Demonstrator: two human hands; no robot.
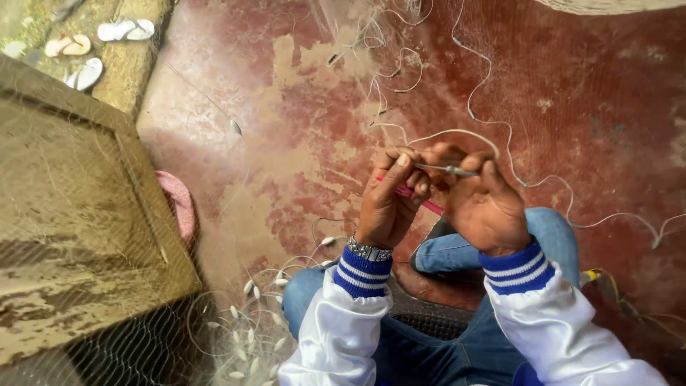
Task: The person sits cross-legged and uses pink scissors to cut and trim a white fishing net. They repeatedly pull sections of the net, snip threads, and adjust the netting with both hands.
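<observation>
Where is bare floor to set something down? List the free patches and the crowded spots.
Free: worn red painted floor between the weathered wooden board and the white corded net line; also far right, beyond that line. Crowded: the pile of white oval floats by the left knee, and around both hands.

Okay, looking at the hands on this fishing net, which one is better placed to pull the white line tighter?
Probably the right hand: its fingertips already pinch the white line by the small grey sinker. The left hand is occupied gripping a pink tool.

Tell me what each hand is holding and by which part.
Left hand grips a pink needle-like tool near its upper end. Right hand pinches a small grey sinker on the white net cord.
</observation>
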